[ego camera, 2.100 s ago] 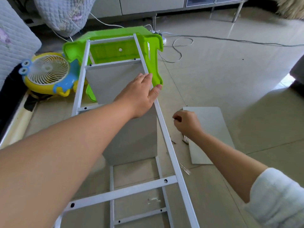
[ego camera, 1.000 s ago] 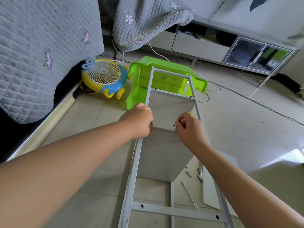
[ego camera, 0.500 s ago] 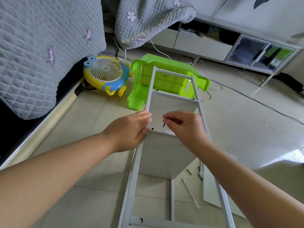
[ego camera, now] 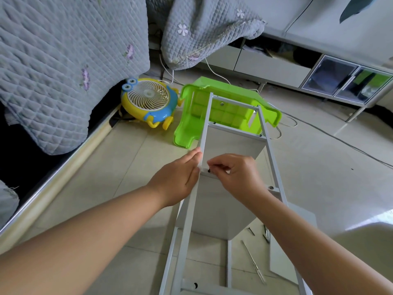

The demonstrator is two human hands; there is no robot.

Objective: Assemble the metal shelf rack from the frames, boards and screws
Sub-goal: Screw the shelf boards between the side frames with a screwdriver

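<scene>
1. Right hand: thumb and forefinger pinch a small dark screw at the left end of the pale grey metal cross-rail; the other fingers are curled loosely above.
2. Left hand: fingers straight, pressed flat against the outer face of the grey metal frame upright, bracing it. It grips nothing.
3. Change: half a second ago the screw was held clear of the rail, nearer its middle; now its tip is at the corner hole. Judgement: the screw is being started by hand, and tightening comes next.
4. Both forearms reach forward from the bottom edge, wrists close together, hands on either side of the upright.
5. Task parts: a grey rectangular shelf board hangs below the rail; another board lies on the floor at right, with loose screws beside it.
6. The frame's far end rests on an overturned lime-green plastic stool.
</scene>
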